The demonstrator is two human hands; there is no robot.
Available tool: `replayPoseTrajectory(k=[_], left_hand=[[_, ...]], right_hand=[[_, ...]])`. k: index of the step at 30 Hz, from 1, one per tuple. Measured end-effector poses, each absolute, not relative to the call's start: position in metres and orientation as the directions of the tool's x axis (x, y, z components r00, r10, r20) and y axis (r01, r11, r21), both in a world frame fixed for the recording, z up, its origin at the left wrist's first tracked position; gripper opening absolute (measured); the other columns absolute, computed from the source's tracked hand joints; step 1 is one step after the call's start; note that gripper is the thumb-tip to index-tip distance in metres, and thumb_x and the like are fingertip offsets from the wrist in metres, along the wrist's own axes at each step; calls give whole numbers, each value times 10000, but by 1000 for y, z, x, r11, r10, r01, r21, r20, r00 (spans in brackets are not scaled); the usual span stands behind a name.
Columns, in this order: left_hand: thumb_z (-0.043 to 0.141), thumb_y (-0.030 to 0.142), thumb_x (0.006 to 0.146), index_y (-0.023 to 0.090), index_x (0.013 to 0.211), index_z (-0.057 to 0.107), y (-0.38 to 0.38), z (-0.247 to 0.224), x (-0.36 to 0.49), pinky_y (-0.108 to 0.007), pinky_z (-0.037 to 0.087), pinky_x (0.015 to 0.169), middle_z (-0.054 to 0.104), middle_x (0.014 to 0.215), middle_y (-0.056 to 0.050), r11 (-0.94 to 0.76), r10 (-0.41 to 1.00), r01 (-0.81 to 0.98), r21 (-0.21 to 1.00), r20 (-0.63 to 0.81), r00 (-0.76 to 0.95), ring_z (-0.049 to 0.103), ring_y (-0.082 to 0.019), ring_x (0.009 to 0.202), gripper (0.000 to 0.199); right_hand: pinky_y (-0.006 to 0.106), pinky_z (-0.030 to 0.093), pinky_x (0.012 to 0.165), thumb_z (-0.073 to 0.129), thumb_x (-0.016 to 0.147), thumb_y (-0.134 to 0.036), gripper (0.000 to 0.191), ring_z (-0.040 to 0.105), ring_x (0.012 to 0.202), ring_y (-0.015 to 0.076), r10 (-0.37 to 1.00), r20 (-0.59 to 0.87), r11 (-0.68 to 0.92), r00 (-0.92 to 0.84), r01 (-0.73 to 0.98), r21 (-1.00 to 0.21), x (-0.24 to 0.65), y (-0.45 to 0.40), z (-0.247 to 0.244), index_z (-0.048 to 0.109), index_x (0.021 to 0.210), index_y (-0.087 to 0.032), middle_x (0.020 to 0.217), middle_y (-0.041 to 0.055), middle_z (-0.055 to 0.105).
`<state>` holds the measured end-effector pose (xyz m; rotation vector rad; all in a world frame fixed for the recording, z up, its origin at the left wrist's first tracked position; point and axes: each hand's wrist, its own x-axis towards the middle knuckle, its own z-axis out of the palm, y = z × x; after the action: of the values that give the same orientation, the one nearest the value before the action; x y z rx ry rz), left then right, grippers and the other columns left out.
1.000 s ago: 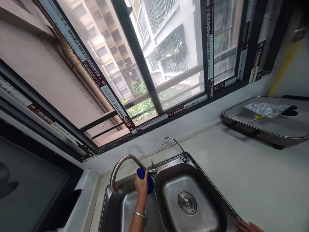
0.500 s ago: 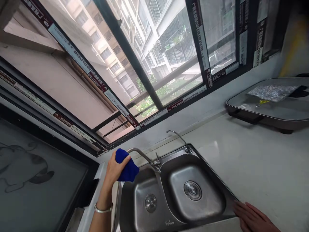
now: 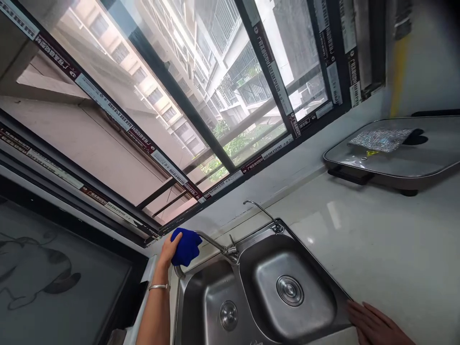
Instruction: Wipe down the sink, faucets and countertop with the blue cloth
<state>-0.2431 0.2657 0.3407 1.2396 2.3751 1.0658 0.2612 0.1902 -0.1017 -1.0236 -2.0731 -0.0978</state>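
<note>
A bunched blue cloth (image 3: 187,248) is gripped in my left hand (image 3: 168,250), up against the curved kitchen faucet (image 3: 214,243) at the back of the left basin. The cloth hides part of the spout, and the spout's end shows below it. Flat on the right front corner of the steel double sink (image 3: 247,294) and the counter beside it rests my right hand (image 3: 373,322), fingers stretched out and holding nothing. A drain strainer (image 3: 228,315) sits in the left basin, another drain strainer (image 3: 289,290) in the right one.
A thin second tap (image 3: 261,207) rises at the sink's back right corner. On the white counter (image 3: 388,239) stands an electric pan with a glass lid (image 3: 406,160), a glittery silver piece on top. A dark-framed window (image 3: 230,163) runs behind, and a dark panel (image 3: 53,268) stands at left.
My left hand has moved slightly left and down with the cloth along the faucet, and the spout's end has come into sight. The camera view has turned a little. My right hand stays put.
</note>
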Motion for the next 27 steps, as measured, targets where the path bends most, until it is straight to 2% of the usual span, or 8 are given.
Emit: replayPoseTrajectory(k=[3, 5, 8, 12, 17, 21, 24, 27], left_hand=[[539, 567, 832, 182, 971, 658, 266, 329, -252, -431, 596, 810, 750, 821, -82, 394, 784, 482, 782, -13, -621, 710, -233, 782, 427], [474, 546, 876, 150, 963, 651, 267, 321, -257, -411, 610, 784, 755, 838, -111, 415, 774, 433, 800, -60, -631, 715, -216, 750, 442], [465, 483, 897, 125, 1125, 620, 268, 316, -262, -396, 589, 890, 755, 1050, -148, 422, 777, 444, 790, -63, -626, 724, -205, 890, 452], [449, 480, 904, 172, 1355, 501, 267, 325, -257, -413, 478, 1075, 637, 1361, -138, 414, 804, 571, 709, 10, -595, 640, -223, 1181, 550], [511, 654, 816, 193, 1116, 697, 266, 341, -228, -580, 370, 1123, 722, 1193, -141, 428, 861, 769, 475, 44, -506, 596, -376, 1201, 581], [576, 563, 819, 270, 1289, 580, 270, 338, -206, -532, 389, 1117, 660, 1321, -97, 358, 908, 872, 334, 93, -409, 572, -342, 1242, 553], [547, 420, 868, 344, 1354, 510, 275, 337, -206, -505, 425, 1095, 597, 1416, -50, 259, 960, 962, 84, 86, -266, 556, -306, 1283, 494], [501, 428, 892, 348, 1380, 475, 283, 340, -215, -537, 476, 1023, 604, 1403, -69, 248, 968, 958, -144, 13, -249, 580, -339, 1251, 494]], right_hand=[[348, 504, 931, 564, 852, -366, 326, 671, 1089, 204, 650, 678, 654, -344, 707, -268, 261, 188, -103, 747, 1105, -274, 1190, -1, 724], [350, 506, 932, 552, 856, -389, 333, 671, 1092, 210, 695, 641, 629, -326, 707, -323, 261, 187, -105, 753, 1094, -272, 1186, 9, 725], [355, 505, 944, 541, 862, -398, 351, 667, 1103, 214, 724, 607, 616, -328, 703, -355, 262, 185, -105, 749, 1110, -264, 1194, 23, 721], [365, 510, 925, 536, 863, -363, 347, 670, 1090, 214, 671, 646, 648, -364, 712, -271, 264, 184, -99, 739, 1129, -269, 1197, 16, 720], [375, 525, 885, 534, 872, -342, 356, 667, 1091, 234, 659, 645, 658, -387, 711, -246, 265, 181, -91, 725, 1160, -255, 1204, 35, 717], [383, 499, 916, 545, 861, -338, 373, 658, 1107, 237, 638, 648, 668, -417, 718, -196, 267, 180, -87, 710, 1181, -243, 1227, 32, 706], [394, 456, 958, 533, 862, -324, 370, 654, 1105, 229, 614, 661, 690, -431, 700, -184, 267, 180, -83, 703, 1181, -241, 1228, 28, 705], [412, 408, 1013, 523, 867, -310, 368, 645, 1116, 226, 632, 649, 689, -424, 690, -221, 266, 179, -77, 688, 1187, -233, 1244, 40, 697]])
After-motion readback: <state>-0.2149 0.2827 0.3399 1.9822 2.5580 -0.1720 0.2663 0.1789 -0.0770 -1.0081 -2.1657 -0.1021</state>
